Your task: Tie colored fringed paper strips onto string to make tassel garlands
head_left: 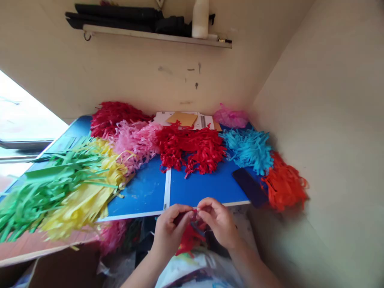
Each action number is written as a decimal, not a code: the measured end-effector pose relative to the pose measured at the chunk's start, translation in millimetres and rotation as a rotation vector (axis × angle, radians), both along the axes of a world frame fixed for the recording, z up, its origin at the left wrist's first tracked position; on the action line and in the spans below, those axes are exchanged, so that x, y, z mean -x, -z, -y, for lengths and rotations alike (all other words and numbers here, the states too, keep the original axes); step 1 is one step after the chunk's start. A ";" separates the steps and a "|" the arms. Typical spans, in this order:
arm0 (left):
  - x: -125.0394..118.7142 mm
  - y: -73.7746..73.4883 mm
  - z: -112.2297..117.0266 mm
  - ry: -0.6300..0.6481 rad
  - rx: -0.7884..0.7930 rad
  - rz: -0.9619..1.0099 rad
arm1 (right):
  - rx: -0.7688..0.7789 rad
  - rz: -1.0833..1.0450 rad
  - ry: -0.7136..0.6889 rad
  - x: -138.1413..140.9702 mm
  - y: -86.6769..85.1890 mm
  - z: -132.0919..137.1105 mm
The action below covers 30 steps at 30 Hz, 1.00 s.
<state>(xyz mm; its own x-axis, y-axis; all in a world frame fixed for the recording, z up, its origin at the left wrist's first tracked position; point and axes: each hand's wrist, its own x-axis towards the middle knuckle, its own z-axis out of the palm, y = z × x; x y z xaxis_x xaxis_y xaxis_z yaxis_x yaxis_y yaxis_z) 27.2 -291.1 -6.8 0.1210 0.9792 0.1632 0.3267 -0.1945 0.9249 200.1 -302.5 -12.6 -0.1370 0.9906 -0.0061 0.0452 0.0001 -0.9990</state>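
Note:
Just beyond the table's front edge, my left hand [172, 226] and my right hand [218, 222] meet with thumbs and fingers pinched together. Between the fingertips a small bit of red shows. Below it hangs a red paper tassel [189, 240], its fringe partly hidden behind my left hand. Nearest on the blue table [204, 190] lie red fringed paper tassels [207, 150]. To the left spread yellow fringed paper [87, 200] and green fringed paper [57, 180].
Pink [135, 144] and dark red fringes [117, 116] lie at the back left. Blue fringes [250, 148], orange fringes [283, 182] and a dark phone-like slab [249, 186] are on the right. Papers [183, 119] lie by the wall, under a shelf [156, 37].

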 end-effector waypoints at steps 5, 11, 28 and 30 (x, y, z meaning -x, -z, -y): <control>-0.2 8.3 22.6 0.063 -0.173 -0.121 | 0.074 -0.106 0.070 8.9 18.4 25.0; -6.5 23.7 42.9 0.000 -0.408 -0.352 | 0.055 0.065 0.157 6.5 22.6 44.0; -0.5 20.7 49.9 0.185 -0.239 -0.245 | -0.068 0.140 0.132 6.1 35.7 61.8; 2.6 20.8 49.8 0.239 -0.189 -0.197 | -0.057 0.143 0.108 6.0 32.8 60.4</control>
<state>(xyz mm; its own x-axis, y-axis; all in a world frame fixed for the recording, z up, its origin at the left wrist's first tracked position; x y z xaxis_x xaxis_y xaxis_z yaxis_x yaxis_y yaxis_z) 24.6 -340.8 -27.6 0.3896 0.8742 0.2897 0.4198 -0.4485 0.7890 194.2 -362.9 -45.4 -0.0319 0.9988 0.0383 0.1900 0.0436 -0.9808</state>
